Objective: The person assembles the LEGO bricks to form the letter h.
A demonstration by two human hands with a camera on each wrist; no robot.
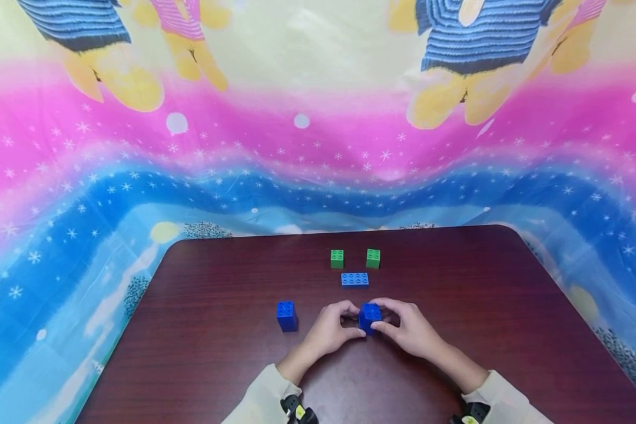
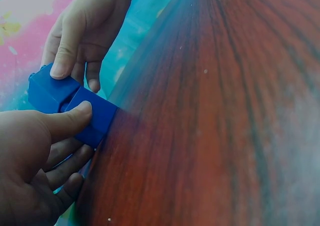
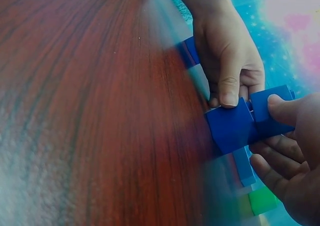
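Two dark blue toy building bricks are together between my hands near the middle of the table. My left hand (image 1: pixel 330 327) pinches the lower brick (image 2: pixel 100 115), which stands at the tabletop, its thumb flat on the side. Above it, my right hand (image 1: pixel 410 331) grips the upper brick (image 3: pixel 262 113) between thumb and fingers. The upper brick leans at an angle to the lower one, with a narrow gap along part of the seam in both wrist views. Studs show on top of the upper brick.
A dark blue brick stack (image 1: pixel 287 318) stands upright to the left of my hands. Farther back lies a lighter blue eight-stud brick (image 1: pixel 354 280), with a green brick (image 1: pixel 337 259) and another green brick (image 1: pixel 373 259) behind it. Patterned cloth (image 1: pixel 307 200) hangs behind the brown table (image 1: pixel 217 353).
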